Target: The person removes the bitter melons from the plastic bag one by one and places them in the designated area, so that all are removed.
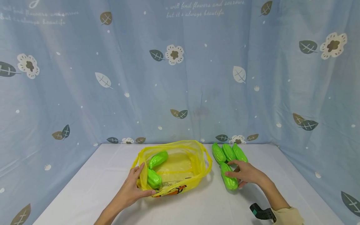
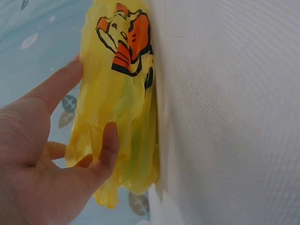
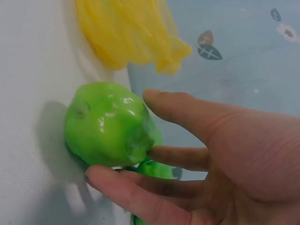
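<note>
A yellow plastic bag [image 1: 175, 148] stands with its mouth wide and two green ribbed vegetables [image 1: 158, 159] inside at its left. My left hand [image 1: 130, 187] spans the bag's left end, thumb at the front and fingers by the rim. Its spread fingers touch the yellow plastic [image 2: 105, 98] in the left wrist view. To the bag's right, my right hand [image 1: 247, 173] has its thumb and fingers around a green vegetable [image 1: 229, 181] on the table. The right wrist view shows that vegetable [image 3: 105, 124] end-on, between the thumb and fingers of the right hand [image 3: 229, 159].
Three more green vegetables [image 1: 228, 152] lie side by side behind the right hand, near the back edge of the white table [image 1: 197, 206]. A blue patterned curtain [image 1: 197, 93] hangs behind the table and at both sides. A black strapped device [image 1: 262, 212] is at the right wrist.
</note>
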### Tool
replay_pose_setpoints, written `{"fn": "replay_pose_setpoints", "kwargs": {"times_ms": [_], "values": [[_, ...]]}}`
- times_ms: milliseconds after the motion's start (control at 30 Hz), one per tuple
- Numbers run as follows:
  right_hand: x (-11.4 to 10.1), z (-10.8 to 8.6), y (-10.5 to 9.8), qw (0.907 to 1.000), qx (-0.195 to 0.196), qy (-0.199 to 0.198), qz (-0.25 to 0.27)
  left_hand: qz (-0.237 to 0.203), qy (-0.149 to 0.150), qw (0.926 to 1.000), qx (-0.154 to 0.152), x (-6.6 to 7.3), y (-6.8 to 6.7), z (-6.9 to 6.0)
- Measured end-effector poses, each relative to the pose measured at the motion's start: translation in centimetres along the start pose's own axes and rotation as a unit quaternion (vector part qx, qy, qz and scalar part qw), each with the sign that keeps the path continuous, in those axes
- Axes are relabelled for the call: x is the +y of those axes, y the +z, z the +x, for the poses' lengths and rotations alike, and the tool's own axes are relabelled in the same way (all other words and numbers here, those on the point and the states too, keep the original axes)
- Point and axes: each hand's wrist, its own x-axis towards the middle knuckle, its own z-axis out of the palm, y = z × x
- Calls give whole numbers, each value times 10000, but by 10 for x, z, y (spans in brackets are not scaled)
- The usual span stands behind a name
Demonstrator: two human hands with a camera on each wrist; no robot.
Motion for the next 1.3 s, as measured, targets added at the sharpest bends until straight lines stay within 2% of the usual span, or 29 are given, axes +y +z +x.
{"fn": "replay_pose_setpoints", "kwargs": {"times_ms": [367, 567, 733, 1033, 1300], "values": [[1, 0, 0, 9999, 28, 99, 2, 30, 48, 10000, 36, 0, -1, 0], [-3, -1, 0, 9994, -229, -46, 254, 83, 77, 9999, 99, 0, -1, 1], [-5, -2, 2, 9983, -383, 9, 439, 89, 54, 9999, 108, 1, -1, 1], [-6, -2, 5, 9980, -360, 206, 485, 131, 58, 9998, 142, 2, -2, 1], [-8, -2, 4, 9989, -256, 301, 249, 138, 53, 9998, 98, 2, -3, 1]]}}
